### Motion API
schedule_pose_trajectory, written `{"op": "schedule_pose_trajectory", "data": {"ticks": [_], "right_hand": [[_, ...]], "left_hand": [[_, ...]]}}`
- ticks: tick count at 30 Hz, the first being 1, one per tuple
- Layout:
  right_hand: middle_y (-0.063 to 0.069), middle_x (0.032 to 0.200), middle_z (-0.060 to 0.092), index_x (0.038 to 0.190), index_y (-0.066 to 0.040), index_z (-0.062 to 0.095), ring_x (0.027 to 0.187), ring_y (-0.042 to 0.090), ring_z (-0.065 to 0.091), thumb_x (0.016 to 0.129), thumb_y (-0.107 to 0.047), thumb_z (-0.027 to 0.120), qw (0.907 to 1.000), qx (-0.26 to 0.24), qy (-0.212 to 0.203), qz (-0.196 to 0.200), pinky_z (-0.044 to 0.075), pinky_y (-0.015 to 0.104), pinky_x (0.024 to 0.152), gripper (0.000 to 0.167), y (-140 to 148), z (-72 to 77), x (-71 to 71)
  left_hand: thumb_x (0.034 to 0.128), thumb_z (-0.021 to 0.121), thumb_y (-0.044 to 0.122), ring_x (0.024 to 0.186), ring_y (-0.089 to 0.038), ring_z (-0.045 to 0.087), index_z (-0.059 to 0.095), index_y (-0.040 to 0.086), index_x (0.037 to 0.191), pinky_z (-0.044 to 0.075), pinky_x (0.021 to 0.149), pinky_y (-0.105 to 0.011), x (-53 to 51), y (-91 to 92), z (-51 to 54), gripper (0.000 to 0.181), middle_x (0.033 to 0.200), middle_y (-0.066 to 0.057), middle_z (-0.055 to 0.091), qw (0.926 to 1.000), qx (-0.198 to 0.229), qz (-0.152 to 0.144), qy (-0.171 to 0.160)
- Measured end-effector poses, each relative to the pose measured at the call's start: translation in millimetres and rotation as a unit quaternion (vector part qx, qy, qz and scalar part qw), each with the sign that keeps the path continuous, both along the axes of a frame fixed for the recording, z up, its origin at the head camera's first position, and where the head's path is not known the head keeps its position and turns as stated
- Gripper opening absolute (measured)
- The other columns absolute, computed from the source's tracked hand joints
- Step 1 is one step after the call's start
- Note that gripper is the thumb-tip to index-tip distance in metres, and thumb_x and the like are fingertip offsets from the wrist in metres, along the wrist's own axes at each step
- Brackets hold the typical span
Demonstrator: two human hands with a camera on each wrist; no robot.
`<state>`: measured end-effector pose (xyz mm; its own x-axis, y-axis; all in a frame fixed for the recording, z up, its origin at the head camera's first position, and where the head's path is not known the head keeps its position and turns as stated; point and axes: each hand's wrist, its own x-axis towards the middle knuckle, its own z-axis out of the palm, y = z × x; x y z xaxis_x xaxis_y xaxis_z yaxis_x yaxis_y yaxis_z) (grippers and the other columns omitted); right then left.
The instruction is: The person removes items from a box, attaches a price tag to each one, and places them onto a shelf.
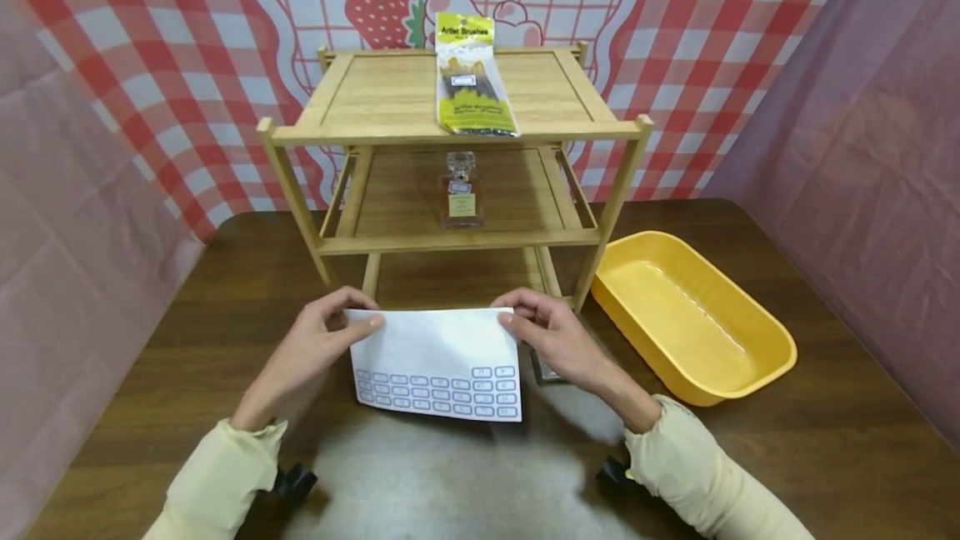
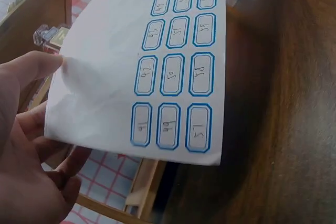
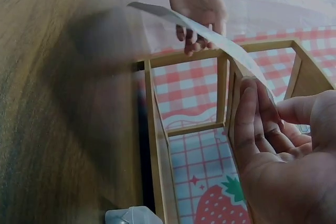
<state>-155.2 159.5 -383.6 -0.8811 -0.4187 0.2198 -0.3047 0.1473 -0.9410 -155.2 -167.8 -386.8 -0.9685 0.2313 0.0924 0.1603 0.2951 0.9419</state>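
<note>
A white sheet of stickers [image 1: 435, 338] is held up between both hands in front of the wooden rack [image 1: 457, 242]. Blue-bordered labels with handwritten numbers [image 2: 171, 74] fill its lower part; the upper part is blank. The left hand [image 1: 318, 344] pinches the sheet's upper left corner, thumb on the near face and fingers behind. At the upper right corner, the right hand [image 1: 558, 342] pinches it the same way. Seen edge-on in the right wrist view, the sheet [image 3: 210, 35] bends in a curve.
On the rack's top lies a pack of artist brushes [image 1: 474, 77]; a perfume bottle [image 1: 461, 194] stands on the middle shelf. A yellow basin [image 1: 693, 319] sits to the right on the dark wooden table [image 1: 810, 457]. Partly hidden below the right hand is a clear object [image 3: 132, 216].
</note>
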Motion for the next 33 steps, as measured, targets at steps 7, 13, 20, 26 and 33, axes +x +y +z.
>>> {"op": "schedule_pose_trajectory", "data": {"ticks": [7,13,20,26,33], "right_hand": [[0.011,0.092,0.069,0.114,0.009,0.064,0.081,0.014,0.061,0.103,0.0,0.056,0.9999,-0.001,0.013,0.001,0.052,0.028,0.071,0.016,-2.8,2.1,1.1],[0.014,0.094,0.071,0.114,0.01,0.063,0.082,0.015,0.063,0.104,0.0,0.055,0.9998,-0.013,0.015,0.006,0.052,0.025,0.072,0.017,-3.5,3.8,1.1],[0.017,0.097,0.071,0.115,0.012,0.062,0.083,0.014,0.066,0.103,0.002,0.055,0.9993,-0.032,0.01,0.018,0.056,0.025,0.073,0.017,-9.9,3.4,2.2],[0.022,0.099,0.072,0.114,0.014,0.061,0.085,0.015,0.069,0.103,0.004,0.054,0.9981,-0.052,0.011,0.029,0.059,0.028,0.075,0.017,-18.4,1.8,1.7],[0.026,0.1,0.073,0.114,0.014,0.061,0.083,0.015,0.07,0.102,0.005,0.055,0.9975,-0.063,0.03,0.011,0.059,0.027,0.073,0.016,-24.0,1.4,2.8]], "left_hand": [[0.0921,0.08,0.028,0.104,-0.024,0.052,0.076,0.013,0.108,0.029,0.096,-0.048,-3.9,1.7,7.2,0.023,0.11,-0.001,0.071,0.981,-0.15,-0.001,0.123],[0.088,0.083,0.023,0.11,-0.027,0.056,0.077,0.014,0.103,0.025,0.101,-0.054,-5.3,7.6,8.3,0.019,0.112,-0.002,0.07,0.9659,-0.175,-0.018,0.19],[0.088,0.084,0.023,0.111,-0.028,0.058,0.074,0.011,0.112,0.022,0.11,-0.056,-6.2,18.2,12.9,0.029,0.111,-0.002,0.072,0.9614,-0.187,-0.063,0.192],[0.0865,0.086,0.023,0.106,-0.023,0.063,0.069,0.006,0.122,0.034,0.101,-0.049,-7.0,35.7,11.7,0.042,0.117,-0.005,0.072,0.9491,-0.187,-0.096,0.234],[0.0877,0.085,0.029,0.101,-0.023,0.058,0.068,0.012,0.124,0.044,0.09,-0.045,-3.6,55.4,15.0,0.044,0.113,0.001,0.071,0.9554,-0.181,-0.119,0.201]]}}
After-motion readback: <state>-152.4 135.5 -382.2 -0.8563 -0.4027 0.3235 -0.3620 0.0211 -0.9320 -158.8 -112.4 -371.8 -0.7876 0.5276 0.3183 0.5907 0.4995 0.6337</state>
